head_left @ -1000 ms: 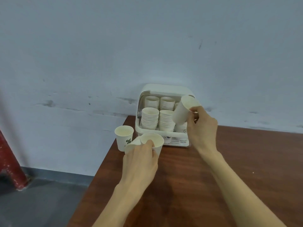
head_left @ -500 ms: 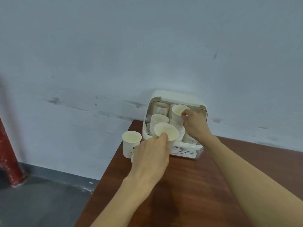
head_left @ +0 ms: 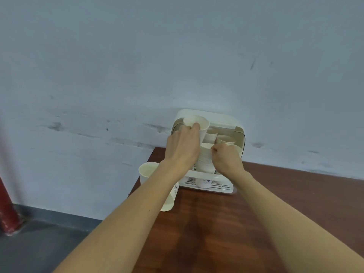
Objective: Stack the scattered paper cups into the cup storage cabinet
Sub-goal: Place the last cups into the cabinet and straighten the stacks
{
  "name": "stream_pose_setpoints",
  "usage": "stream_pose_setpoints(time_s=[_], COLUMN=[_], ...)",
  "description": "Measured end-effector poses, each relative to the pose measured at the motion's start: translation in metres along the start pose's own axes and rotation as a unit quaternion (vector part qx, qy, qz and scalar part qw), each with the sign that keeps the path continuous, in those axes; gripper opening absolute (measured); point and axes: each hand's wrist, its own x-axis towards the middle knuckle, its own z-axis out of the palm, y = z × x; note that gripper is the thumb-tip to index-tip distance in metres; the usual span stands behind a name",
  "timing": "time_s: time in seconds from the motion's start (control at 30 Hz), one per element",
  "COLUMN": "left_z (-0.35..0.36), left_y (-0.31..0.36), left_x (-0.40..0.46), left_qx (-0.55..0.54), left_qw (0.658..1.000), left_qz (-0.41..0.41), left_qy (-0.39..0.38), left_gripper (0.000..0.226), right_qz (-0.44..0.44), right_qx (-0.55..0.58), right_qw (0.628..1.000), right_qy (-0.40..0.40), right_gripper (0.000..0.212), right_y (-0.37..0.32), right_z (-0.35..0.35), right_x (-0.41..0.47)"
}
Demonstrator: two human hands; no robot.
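Change: half a second ago our left hand held its cup low at the cabinet's front edge; now we have lifted it to the upper left of the opening. Our right hand has drawn back from the rear stack to the front one, and the view has swung nearer.
Wall: pale blue, scuffed, behind everything.
Table: dark wood, its left edge running down under our left forearm.
Cabinet: white, standing at the table's back against the wall, front open, stacks of cups inside.
Left hand: raised before the cabinet's left side, fingers curled round a cup.
Held cup: tilted, mouth towards us, at the upper left of the opening; our thumb tip lies on its near rim, the other fingers are hidden behind the hand.
Right hand: fingers bunched together at the top of the front stack; we cannot tell whether they pinch a rim.
Front stack: upright in the cabinet between our two hands, touching the right fingertips.
Rear stacks: further in, right of the held cup.
Loose cups: one upright at the table's left edge, another just beside it, partly hidden by our left forearm.
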Motion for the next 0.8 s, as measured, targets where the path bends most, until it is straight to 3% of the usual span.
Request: stream_pose_setpoints(time_s=[0.2,0.43,0.67,0.8], left_z=[0.024,0.042,0.050,0.049], left_y=[-0.009,-0.019,-0.020,-0.019], left_x=[0.001,0.003,0.005,0.006], left_qx=[0.024,0.015,0.034,0.075], left_qw=[0.999,0.999,0.999,0.995], left_qz=[-0.009,-0.017,-0.014,-0.009], left_qy=[0.025,0.029,-0.002,-0.068], left_gripper=[0.021,0.020,0.019,0.027], right_qz=[-0.043,-0.048,-0.057,-0.059], right_qx=[-0.034,-0.031,-0.031,-0.029], right_qw=[0.998,0.997,0.995,0.994], right_qy=[-0.033,-0.060,-0.074,-0.082], right_gripper=[0.018,0.051,0.053,0.061], right_y=[0.004,0.011,0.015,0.013], right_z=[-0.002,-0.006,-0.012,-0.014], right_x=[-0.013,-0.012,-0.012,-0.018])
